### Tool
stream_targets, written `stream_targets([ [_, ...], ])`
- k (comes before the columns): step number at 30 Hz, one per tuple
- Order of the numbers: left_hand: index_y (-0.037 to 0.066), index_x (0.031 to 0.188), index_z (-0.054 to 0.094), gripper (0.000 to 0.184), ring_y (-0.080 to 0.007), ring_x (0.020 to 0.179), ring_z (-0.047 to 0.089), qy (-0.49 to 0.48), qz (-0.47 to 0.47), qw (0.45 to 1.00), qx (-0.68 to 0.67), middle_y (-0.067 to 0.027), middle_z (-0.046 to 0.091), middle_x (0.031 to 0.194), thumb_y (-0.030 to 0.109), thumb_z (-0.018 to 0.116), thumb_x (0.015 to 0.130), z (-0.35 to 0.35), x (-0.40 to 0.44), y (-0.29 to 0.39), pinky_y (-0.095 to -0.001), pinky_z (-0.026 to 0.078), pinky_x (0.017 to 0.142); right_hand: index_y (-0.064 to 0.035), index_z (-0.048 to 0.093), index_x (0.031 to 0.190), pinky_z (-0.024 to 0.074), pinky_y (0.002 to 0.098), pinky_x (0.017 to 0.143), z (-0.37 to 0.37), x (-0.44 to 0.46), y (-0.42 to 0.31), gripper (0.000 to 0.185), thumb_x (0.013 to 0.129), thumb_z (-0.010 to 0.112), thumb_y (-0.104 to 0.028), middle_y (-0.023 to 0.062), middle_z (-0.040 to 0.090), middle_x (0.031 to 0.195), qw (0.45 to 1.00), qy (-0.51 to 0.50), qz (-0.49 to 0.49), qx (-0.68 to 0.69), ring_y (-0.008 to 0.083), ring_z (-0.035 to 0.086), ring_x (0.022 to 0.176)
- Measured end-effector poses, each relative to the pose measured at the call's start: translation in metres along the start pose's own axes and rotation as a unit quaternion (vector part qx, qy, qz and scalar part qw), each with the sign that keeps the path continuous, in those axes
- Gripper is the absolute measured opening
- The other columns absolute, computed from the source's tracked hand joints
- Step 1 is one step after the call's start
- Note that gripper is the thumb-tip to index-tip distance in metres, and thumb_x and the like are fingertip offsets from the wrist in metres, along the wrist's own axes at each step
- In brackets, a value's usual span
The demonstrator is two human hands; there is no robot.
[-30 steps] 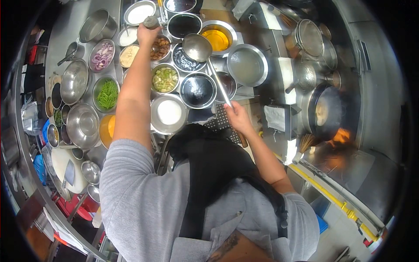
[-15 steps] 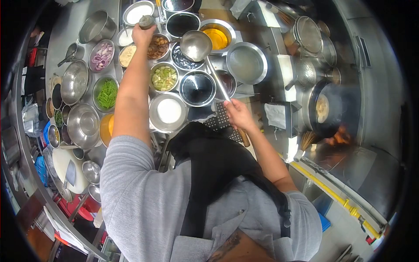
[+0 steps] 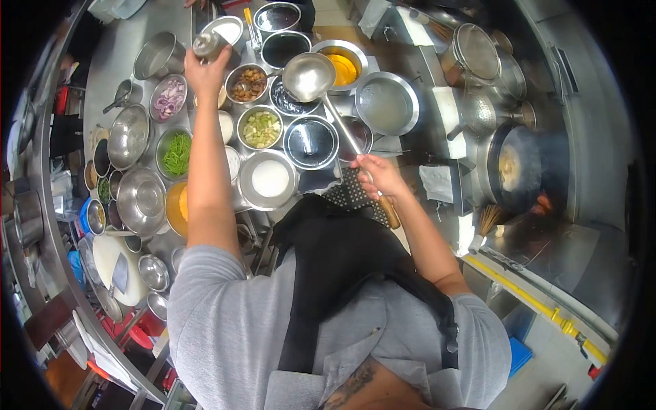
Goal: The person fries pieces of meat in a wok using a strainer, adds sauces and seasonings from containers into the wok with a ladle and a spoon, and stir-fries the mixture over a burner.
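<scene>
My left hand (image 3: 207, 74) reaches to the far side of the counter, fingers wrapped around a small clear jar (image 3: 208, 46). The jar is tilted, and its contents are hard to make out. Just behind it is a bowl of white powder or granules (image 3: 228, 29). Closed around the handle of a large metal ladle (image 3: 309, 76), my right hand (image 3: 378, 179) stays near the apron. The ladle's bowl hangs above a pot of dark liquid (image 3: 290, 97), beside a basin of golden oil-like liquid (image 3: 345, 65).
Bowls of brown chunks (image 3: 250, 83), pale green pieces (image 3: 262, 128), purple onion (image 3: 169, 98) and green cut vegetables (image 3: 176, 154) crowd the counter. On the right, a smoking wok (image 3: 517, 167) sits over flame. A cleaver (image 3: 119, 275) lies on a round white board (image 3: 106, 257).
My left hand has moved left and nearer to me with the jar, which tilts more. My right hand holds the ladle in nearly the same place. The view has shifted slightly.
</scene>
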State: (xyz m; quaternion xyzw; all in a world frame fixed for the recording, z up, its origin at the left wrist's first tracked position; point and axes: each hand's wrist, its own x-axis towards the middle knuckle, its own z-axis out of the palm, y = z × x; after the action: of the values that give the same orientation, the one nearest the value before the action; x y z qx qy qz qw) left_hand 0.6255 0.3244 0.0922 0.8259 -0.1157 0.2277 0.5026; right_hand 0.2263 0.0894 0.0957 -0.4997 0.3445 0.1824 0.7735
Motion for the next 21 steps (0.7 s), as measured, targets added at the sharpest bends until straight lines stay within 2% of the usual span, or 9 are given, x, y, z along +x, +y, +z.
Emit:
stream_targets([
  [3,0.004,0.106,0.064,0.056,-0.0239,0.093,0.067,-0.032,-0.013,0.997,-0.074,-0.0122,0.07,0.103,0.036,0.089,0.067,-0.029,-0.027,0.047,-0.0356,0.051,0.084,-0.004,0.056,0.104,0.0311,0.0226,0.031,-0.01,-0.013,-0.004,0.031,0.104,0.05,-0.034,-0.0012,0.047,0.061,0.999,-0.024,-0.004,0.043,0.0048,0.037,0.037],
  [4,0.005,0.109,0.063,0.051,-0.0158,0.091,0.064,-0.053,0.005,0.996,-0.073,-0.0064,0.07,0.102,0.029,0.089,0.073,-0.037,-0.036,0.05,-0.0304,0.05,0.084,-0.0034,0.056,0.107,0.0309,0.022,0.031,-0.014,-0.019,-0.003,0.031,0.105,0.049,-0.033,-0.0005,0.048,0.062,0.997,-0.038,-0.007,0.063,0.0042,0.037,0.038],
  [5,0.004,0.108,0.063,0.053,-0.019,0.091,0.066,-0.045,-0.005,0.995,-0.086,-0.0096,0.071,0.102,0.032,0.089,0.071,-0.041,-0.045,0.052,-0.0338,0.051,0.084,-0.0034,0.056,0.107,0.0309,0.022,0.031,-0.017,-0.028,-0.006,0.031,0.105,0.049,-0.033,-0.0005,0.048,0.062,0.997,-0.036,-0.016,0.069,0.0042,0.037,0.038],
  [8,0.003,0.115,0.059,0.051,-0.0166,0.094,0.064,-0.117,-0.028,0.973,-0.199,-0.008,0.068,0.107,0.02,0.087,0.075,-0.06,-0.084,0.076,-0.0313,0.05,0.085,-0.0021,0.057,0.112,0.0317,0.0216,0.03,-0.035,-0.068,-0.021,0.032,0.106,0.047,-0.032,-0.0002,0.047,0.062,0.992,-0.043,-0.049,0.104,0.0041,0.037,0.038],
  [10,0.003,0.119,0.057,0.054,-0.0174,0.094,0.064,-0.141,0.008,0.984,-0.108,-0.0077,0.068,0.109,0.016,0.086,0.076,-0.069,-0.111,0.072,-0.0323,0.05,0.086,-0.0011,0.055,0.115,0.031,0.0214,0.029,-0.06,-0.1,-0.027,0.035,0.106,0.046,-0.033,-0.0003,0.046,0.064,0.97,-0.111,-0.074,0.204,0.0038,0.037,0.038],
  [14,-0.001,0.128,0.053,0.066,-0.0189,0.103,0.06,-0.203,-0.081,0.959,-0.18,-0.0107,0.063,0.117,0.013,0.088,0.073,-0.076,-0.187,0.103,-0.0338,0.049,0.093,0.0012,0.054,0.121,0.0302,0.0196,0.028,-0.137,-0.168,-0.023,0.041,0.106,0.043,-0.035,-0.0006,0.045,0.067,0.94,-0.063,-0.172,0.289,0.0023,0.036,0.038],
  [17,-0.001,0.131,0.05,0.07,-0.0207,0.105,0.06,-0.28,-0.078,0.948,-0.129,-0.0113,0.062,0.119,0.009,0.086,0.072,-0.076,-0.241,0.132,-0.0341,0.047,0.097,-0.0009,0.055,0.119,0.0296,0.0177,0.03,-0.22,-0.212,-0.001,0.037,0.105,0.047,-0.033,-0.0012,0.049,0.07,0.915,0.084,-0.24,0.313,0.0013,0.037,0.042],
  [19,-0.002,0.131,0.05,0.069,-0.0219,0.109,0.061,-0.28,-0.06,0.948,-0.139,-0.0132,0.062,0.121,0.005,0.084,0.072,-0.067,-0.278,0.154,-0.0357,0.045,0.101,-0.002,0.057,0.117,0.0309,0.0187,0.032,-0.292,-0.218,0.032,0.033,0.103,0.049,-0.03,-0.0004,0.051,0.071,0.873,0.157,-0.297,0.353,0.002,0.037,0.043],
  [21,-0.002,0.13,0.05,0.065,-0.0237,0.114,0.06,-0.331,-0.095,0.911,-0.228,-0.0158,0.062,0.124,0.001,0.081,0.073,-0.056,-0.307,0.184,-0.0382,0.044,0.103,-0.0028,0.057,0.11,0.0344,0.0237,0.034,-0.356,-0.223,0.054,0.026,0.102,0.051,-0.027,0.0011,0.05,0.069,0.846,0.343,-0.289,0.287,0.006,0.04,0.042],
])
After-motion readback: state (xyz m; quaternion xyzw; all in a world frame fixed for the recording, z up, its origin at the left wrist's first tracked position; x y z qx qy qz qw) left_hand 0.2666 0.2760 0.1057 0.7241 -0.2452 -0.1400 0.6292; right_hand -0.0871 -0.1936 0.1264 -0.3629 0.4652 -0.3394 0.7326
